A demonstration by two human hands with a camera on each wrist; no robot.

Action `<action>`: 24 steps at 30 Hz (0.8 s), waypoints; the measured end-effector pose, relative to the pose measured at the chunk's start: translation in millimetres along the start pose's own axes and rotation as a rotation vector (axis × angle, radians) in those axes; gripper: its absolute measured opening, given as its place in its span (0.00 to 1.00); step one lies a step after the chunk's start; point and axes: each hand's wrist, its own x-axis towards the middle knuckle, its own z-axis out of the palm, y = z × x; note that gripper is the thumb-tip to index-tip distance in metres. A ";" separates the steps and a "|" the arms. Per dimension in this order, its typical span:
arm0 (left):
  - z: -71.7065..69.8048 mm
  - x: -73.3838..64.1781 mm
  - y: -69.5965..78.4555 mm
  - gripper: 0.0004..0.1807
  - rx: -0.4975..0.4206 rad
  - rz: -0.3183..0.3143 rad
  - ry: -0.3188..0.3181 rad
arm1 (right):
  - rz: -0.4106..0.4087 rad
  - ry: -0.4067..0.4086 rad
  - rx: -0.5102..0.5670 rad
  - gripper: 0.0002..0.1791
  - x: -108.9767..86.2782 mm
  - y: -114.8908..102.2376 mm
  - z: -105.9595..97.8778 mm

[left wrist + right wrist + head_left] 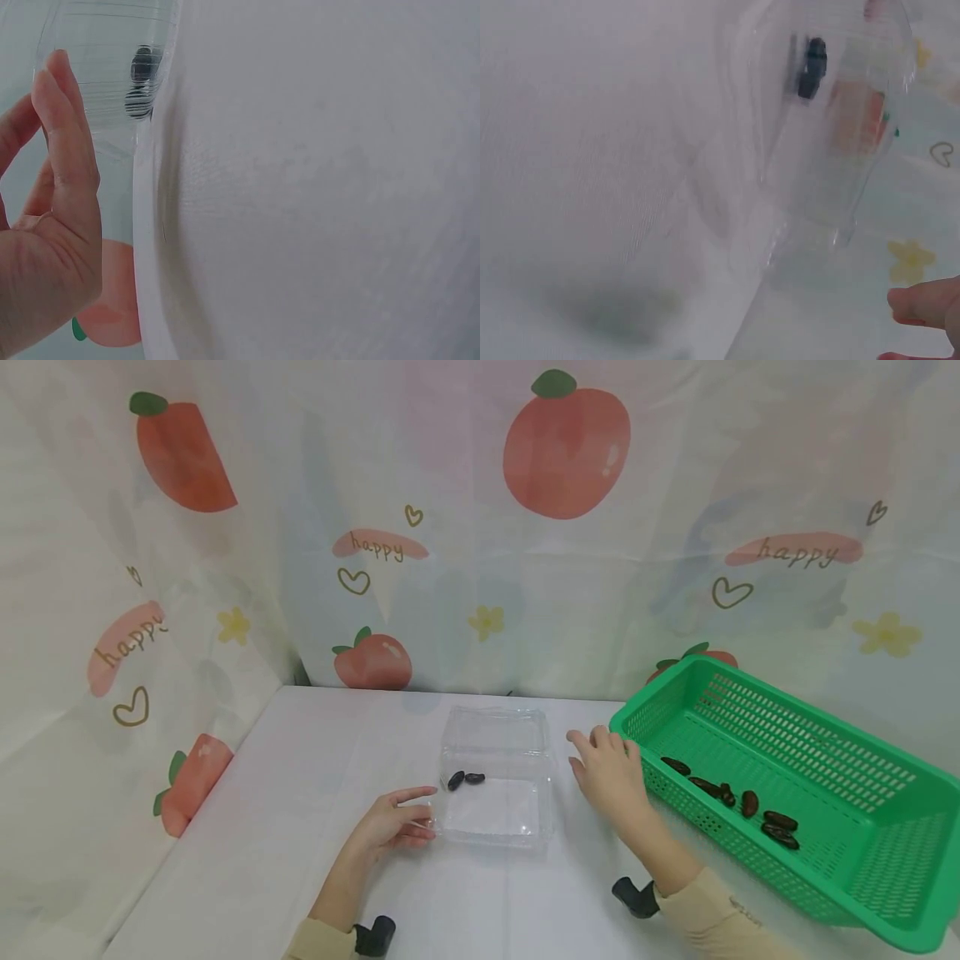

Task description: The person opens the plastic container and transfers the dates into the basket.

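Observation:
A clear plastic clamshell box (491, 806) lies on the white table with its lid (495, 731) folded back. Two dark, wrinkled, date-like pieces (465, 779) sit near its left side, and show through the plastic as dark shapes (141, 82) in the left wrist view. My left hand (393, 821) touches the box's left edge with fairly straight fingers (67, 142). Between the box and a green basket (847, 777), my right hand (609, 772) hovers with its fingers loosely bent and nothing in them. In the right wrist view only some fingertips (922, 304) show.
Several more dark date-like pieces (750, 803) lie along the near left part of the basket's floor. The basket stands at the right, its left end beside my right hand. A printed cloth (465, 610) hangs behind the table (300, 777) and along its left side.

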 end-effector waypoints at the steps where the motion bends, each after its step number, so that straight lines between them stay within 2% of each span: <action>1: 0.0 0.0 0.0 0.25 0.000 0.000 -0.001 | -0.010 -0.006 -0.004 0.18 1.2 -5.5 3.0; 12: -1.2 0.2 -1.3 0.25 -0.006 -0.004 0.010 | -0.140 -0.058 -0.007 0.20 5.8 -52.3 31.0; 19: -0.8 -0.3 -0.5 0.25 -0.003 -0.001 0.012 | -0.209 -0.037 -0.029 0.19 7.6 -70.7 44.7; 24: -0.9 -0.3 -0.1 0.25 0.006 -0.005 0.019 | -0.228 -0.056 -0.027 0.20 8.1 -78.3 54.8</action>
